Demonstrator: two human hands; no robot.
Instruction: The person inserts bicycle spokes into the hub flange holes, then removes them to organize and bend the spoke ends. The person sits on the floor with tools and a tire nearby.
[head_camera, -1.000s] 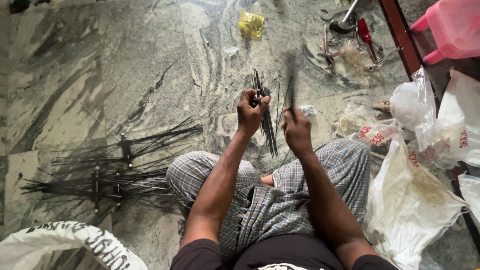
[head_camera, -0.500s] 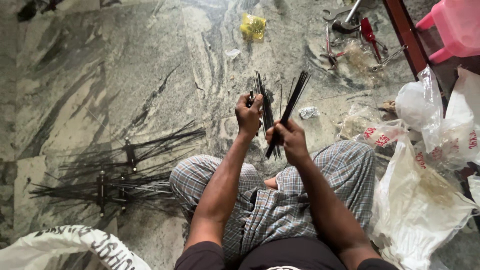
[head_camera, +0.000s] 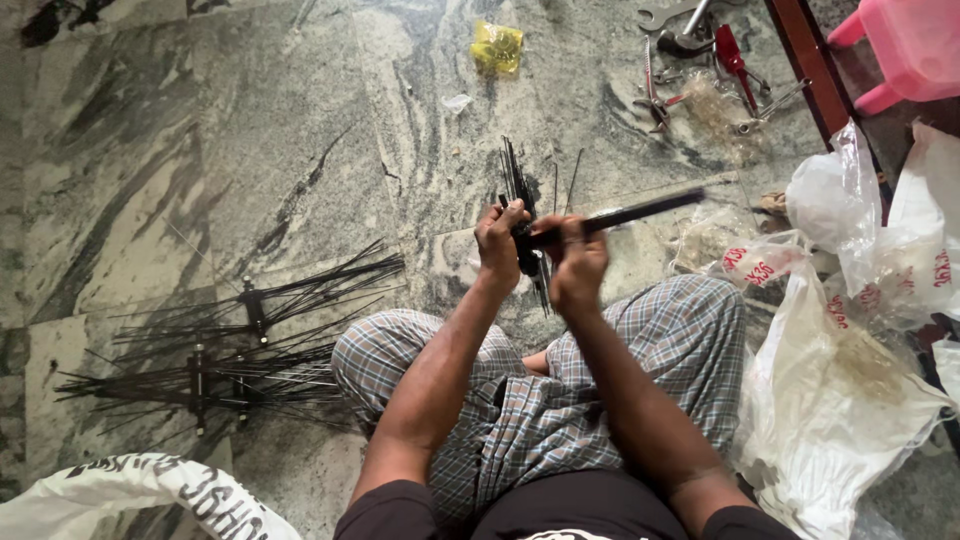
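I sit cross-legged on a grey marbled stone floor (head_camera: 250, 130). My left hand (head_camera: 497, 240) grips the base of a bundle of thin black rods (head_camera: 516, 180) that fans away from me. My right hand (head_camera: 578, 262) is closed on a second bunch of black rods (head_camera: 640, 211), which lies nearly level and points to the right. Both hands meet just above my knees, at a small black piece between them.
Bundles of thin black spokes with hubs (head_camera: 230, 350) lie on the floor to my left. White plastic bags (head_camera: 850, 400) pile up on the right. Pliers, a spanner and a red-handled tool (head_camera: 700, 50) lie at the back, near a yellow packet (head_camera: 497, 47) and a pink stool (head_camera: 915, 45).
The rods in my right hand swung from upright, through a tilt, down to nearly level pointing right. My left hand stayed in place with its bundle.
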